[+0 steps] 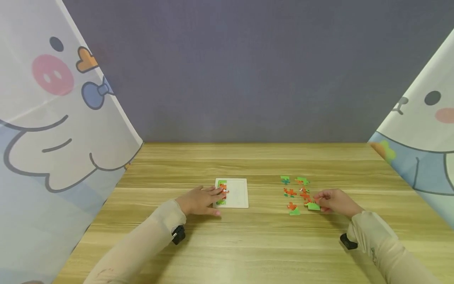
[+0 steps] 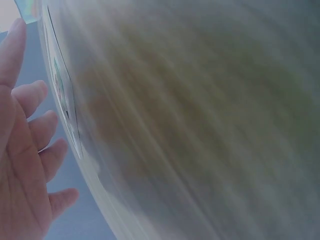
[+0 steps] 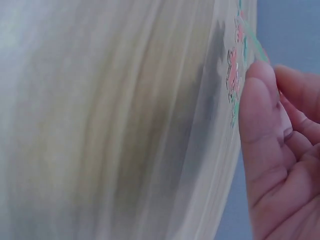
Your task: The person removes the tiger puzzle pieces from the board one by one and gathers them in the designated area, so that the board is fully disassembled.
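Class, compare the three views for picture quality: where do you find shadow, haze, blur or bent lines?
Head: fairly even light, faint shadows beside the sleeves; left wrist: pale haze, tabletop smeared, its edge bowed; right wrist: similarly hazy and bowed, a dark shadow on the blurred wood, the right hand clearer.

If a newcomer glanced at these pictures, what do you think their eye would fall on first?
Probably the large pink-snouted cartoon figure on the panel at far left in the head view. Next might come the bright orange-and-green puzzle pieces on the right part of the table, where the right hand pinches one. Farther left, the left hand reaches over the left side of the white puzzle tray.
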Tool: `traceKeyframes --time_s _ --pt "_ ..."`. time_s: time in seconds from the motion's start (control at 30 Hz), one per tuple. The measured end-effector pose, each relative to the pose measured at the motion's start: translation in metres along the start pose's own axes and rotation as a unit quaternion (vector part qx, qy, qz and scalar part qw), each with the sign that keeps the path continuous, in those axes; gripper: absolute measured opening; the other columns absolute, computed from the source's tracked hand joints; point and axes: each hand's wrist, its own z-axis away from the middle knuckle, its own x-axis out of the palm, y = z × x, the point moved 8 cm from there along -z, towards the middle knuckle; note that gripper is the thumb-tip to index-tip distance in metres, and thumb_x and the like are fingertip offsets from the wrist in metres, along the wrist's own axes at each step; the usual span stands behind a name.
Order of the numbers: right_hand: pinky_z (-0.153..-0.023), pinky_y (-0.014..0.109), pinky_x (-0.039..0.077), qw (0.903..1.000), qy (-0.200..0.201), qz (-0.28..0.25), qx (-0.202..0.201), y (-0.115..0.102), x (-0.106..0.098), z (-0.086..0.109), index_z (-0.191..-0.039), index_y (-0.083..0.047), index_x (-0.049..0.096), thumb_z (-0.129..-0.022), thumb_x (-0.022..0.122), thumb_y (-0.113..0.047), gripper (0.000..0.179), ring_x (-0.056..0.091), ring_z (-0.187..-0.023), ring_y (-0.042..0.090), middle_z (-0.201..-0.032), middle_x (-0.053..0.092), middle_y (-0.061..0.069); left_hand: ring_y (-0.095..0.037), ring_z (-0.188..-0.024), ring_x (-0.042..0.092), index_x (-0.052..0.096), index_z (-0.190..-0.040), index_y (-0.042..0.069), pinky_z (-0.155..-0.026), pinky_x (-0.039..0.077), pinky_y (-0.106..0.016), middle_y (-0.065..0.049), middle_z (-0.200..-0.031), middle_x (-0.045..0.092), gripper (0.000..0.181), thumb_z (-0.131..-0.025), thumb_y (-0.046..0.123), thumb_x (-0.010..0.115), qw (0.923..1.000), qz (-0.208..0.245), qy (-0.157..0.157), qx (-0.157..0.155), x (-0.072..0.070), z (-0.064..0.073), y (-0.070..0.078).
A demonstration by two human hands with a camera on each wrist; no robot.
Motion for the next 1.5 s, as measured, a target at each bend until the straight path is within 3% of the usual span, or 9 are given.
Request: traceKeyframes --time_s 0.13,0.43,0.87,1.27,1.5 --pt "-0.065 0.028 0.057 0.9998 -0.001 -0.011 0.018 0.005 0.001 0.000 -0.118 0.021 0.057 -0.099 0.053 -0.003 0.031 0.063 -0.070 0.013 -0.082 0.067 0.001 -0.035 -0.148 0.026 0.033 -0.157 0.012 -0.115 0.025 -0.061 -0.011 -0.162 0.027 0.075 -0.097 0.052 0.055 0.9999 0.012 0.003 0.006 0.001 0.001 -0.001" --pt "-0.064 0.029 0.057 0.9993 -0.025 -0.025 0.011 0.014 0.011 0.001 -0.119 0.020 0.057 -0.100 0.054 -0.006 0.032 0.063 -0.070 0.016 -0.080 0.066 0.003 -0.033 -0.149 0.025 0.036 -0.156 0.012 -0.115 0.024 -0.062 -0.013 -0.163 0.025 0.072 -0.097 0.051 0.056 0.9979 0.062 -0.012 0.012 0.010 0.003 0.003" --pt "-0.058 0.027 0.054 0.9990 -0.043 0.009 0.004 0.009 0.013 -0.003 -0.109 0.017 0.061 -0.097 0.057 -0.004 0.025 0.058 -0.064 0.014 -0.074 0.061 0.003 -0.032 -0.148 0.027 0.038 -0.155 0.012 -0.115 0.025 -0.061 -0.013 -0.162 0.028 0.072 -0.097 0.051 0.057 0.9995 0.030 -0.008 0.004 0.005 0.000 0.002" --pt "-0.055 0.028 0.052 0.9972 -0.025 0.071 0.005 0.004 0.008 -0.006 -0.097 0.011 0.066 -0.090 0.064 -0.002 0.015 0.057 -0.062 0.016 -0.072 0.064 0.003 -0.030 -0.148 0.028 0.041 -0.153 0.011 -0.114 0.028 -0.060 -0.012 -0.160 0.030 0.071 -0.097 0.051 0.057 0.9999 0.013 -0.010 0.002 0.008 -0.002 0.001" --pt "-0.059 0.031 0.051 0.9959 -0.019 0.088 -0.010 -0.014 0.002 -0.012 -0.107 0.016 0.064 -0.092 0.062 -0.006 0.026 0.054 -0.061 0.016 -0.065 0.058 0.003 -0.030 -0.148 0.027 0.039 -0.154 0.011 -0.115 0.028 -0.058 -0.012 -0.161 0.029 0.070 -0.098 0.050 0.055 0.9997 0.004 -0.025 0.005 0.007 -0.001 0.004"
